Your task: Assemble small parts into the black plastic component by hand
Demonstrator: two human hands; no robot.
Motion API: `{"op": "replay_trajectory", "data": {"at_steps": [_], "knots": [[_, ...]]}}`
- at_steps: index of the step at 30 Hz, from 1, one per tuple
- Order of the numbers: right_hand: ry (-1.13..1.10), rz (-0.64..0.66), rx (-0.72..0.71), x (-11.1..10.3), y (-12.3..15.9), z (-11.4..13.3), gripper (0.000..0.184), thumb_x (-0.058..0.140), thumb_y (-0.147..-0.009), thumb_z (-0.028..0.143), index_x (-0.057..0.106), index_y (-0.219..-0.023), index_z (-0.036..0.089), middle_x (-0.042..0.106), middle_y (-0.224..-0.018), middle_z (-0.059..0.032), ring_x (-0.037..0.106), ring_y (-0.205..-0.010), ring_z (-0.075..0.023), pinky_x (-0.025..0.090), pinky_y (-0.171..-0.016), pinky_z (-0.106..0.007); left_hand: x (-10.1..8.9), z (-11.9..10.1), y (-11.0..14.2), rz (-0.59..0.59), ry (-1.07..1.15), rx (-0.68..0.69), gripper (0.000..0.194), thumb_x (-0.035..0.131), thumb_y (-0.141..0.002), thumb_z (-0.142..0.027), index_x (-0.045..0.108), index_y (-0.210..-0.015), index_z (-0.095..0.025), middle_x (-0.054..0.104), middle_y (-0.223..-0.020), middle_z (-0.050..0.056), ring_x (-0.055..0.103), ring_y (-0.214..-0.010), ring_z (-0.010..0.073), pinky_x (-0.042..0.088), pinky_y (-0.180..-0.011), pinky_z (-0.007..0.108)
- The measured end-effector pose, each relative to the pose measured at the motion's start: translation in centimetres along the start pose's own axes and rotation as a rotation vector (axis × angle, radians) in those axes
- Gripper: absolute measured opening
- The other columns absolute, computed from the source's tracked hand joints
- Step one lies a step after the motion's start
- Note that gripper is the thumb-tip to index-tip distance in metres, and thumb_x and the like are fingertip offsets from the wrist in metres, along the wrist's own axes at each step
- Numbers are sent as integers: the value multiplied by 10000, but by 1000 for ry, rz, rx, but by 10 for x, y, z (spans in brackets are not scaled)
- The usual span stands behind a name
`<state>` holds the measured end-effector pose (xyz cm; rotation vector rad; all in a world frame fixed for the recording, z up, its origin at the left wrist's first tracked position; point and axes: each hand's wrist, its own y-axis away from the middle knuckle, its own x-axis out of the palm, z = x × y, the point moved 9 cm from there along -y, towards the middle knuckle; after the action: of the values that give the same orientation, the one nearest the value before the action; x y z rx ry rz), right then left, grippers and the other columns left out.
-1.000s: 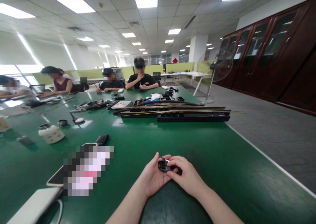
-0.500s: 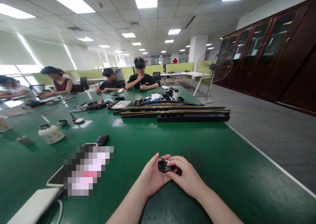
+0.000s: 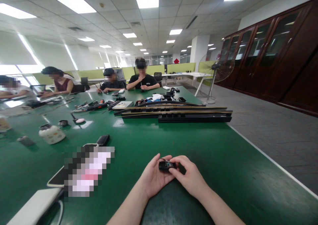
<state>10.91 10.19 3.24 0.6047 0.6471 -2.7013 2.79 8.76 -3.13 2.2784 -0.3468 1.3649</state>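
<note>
A small black plastic device (image 3: 165,166) lies across the fingers of my left hand (image 3: 155,177). Greenish parts show on its top and a thin dark cord runs along its upper edge; I cannot make out its exact kind. My left palm faces up and cradles it, thumb raised beside its left end. From the right, my right hand (image 3: 190,175) pinches the device's right end between thumb and fingers. The fingertips partly hide that end. Both hands are just above the green table (image 3: 203,145).
Black rails with thin brass-coloured rods (image 3: 193,119) lie across the table ahead. To the left are a blurred-out phone (image 3: 89,172), a white box (image 3: 34,206), a white jar (image 3: 51,134) and a metal can (image 3: 26,141). Tools (image 3: 91,106) lie farther back, near several seated people.
My right fingers have shifted slightly right along the device, uncovering its greenish top. The left hand stays almost still.
</note>
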Motion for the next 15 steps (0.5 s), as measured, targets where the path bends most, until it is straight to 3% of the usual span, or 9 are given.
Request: {"op": "replay_trajectory", "data": {"at_steps": [15], "knots": [[-139, -165, 111, -15, 1, -17, 253, 587, -734, 293, 610, -972, 211, 651, -949, -61, 596, -905, -213, 455, -853, -380, -4, -1, 0, -35, -14, 5, 340, 452, -825, -378, 575, -982, -102, 643, -969, 122, 608, -890, 210, 404, -890, 369]]}}
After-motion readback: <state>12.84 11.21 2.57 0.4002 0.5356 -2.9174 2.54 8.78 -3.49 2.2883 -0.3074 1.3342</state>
